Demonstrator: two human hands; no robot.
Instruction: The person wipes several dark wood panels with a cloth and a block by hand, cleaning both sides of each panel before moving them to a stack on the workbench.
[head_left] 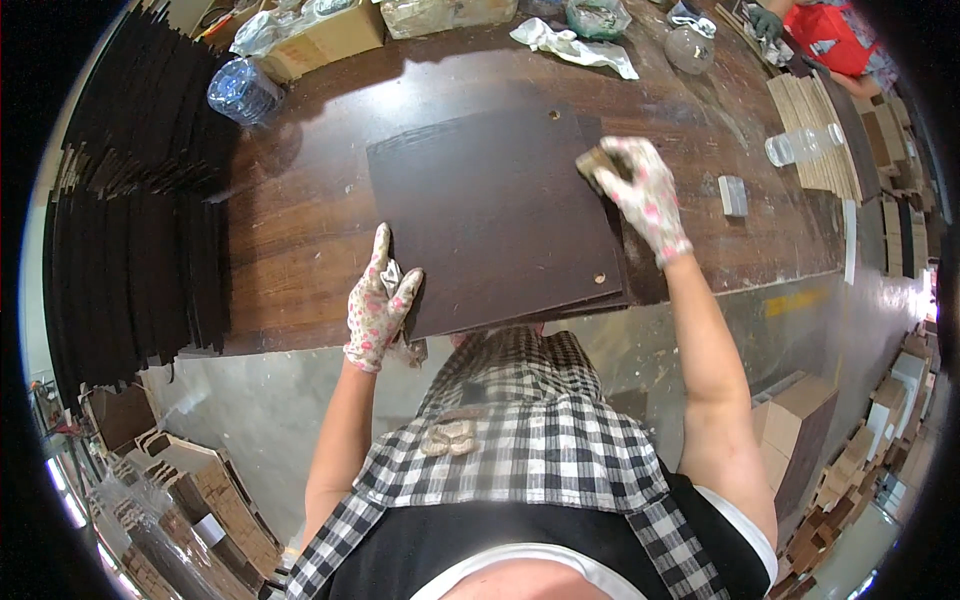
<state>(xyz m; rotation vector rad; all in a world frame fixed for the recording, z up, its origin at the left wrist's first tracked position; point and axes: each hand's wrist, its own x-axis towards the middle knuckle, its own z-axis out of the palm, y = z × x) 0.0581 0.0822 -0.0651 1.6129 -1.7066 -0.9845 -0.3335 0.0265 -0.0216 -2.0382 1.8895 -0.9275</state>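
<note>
A dark brown rectangular panel (490,215) lies on the table in front of me, with a small hole near each of its right corners. Beneath it, edges of at least one more dark panel (618,293) stick out. My right hand (645,195), in a flowered glove, grips a small brown sanding block (596,163) at the panel's upper right edge. At the lower left edge, my gloved left hand (375,305) rests with thumb and forefinger apart. A crumpled whitish rag (391,277) is tucked in it, partly hidden by the fingers.
Tall stacks of dark panels (135,250) flank the table's left side. Along the back are a blue-tinted plastic jug (245,92), a cardboard box (325,42) and a white cloth (575,47). A pale block (733,196) and clear bottle (803,146) lie right. Another person's gloved hand (767,24) shows far right.
</note>
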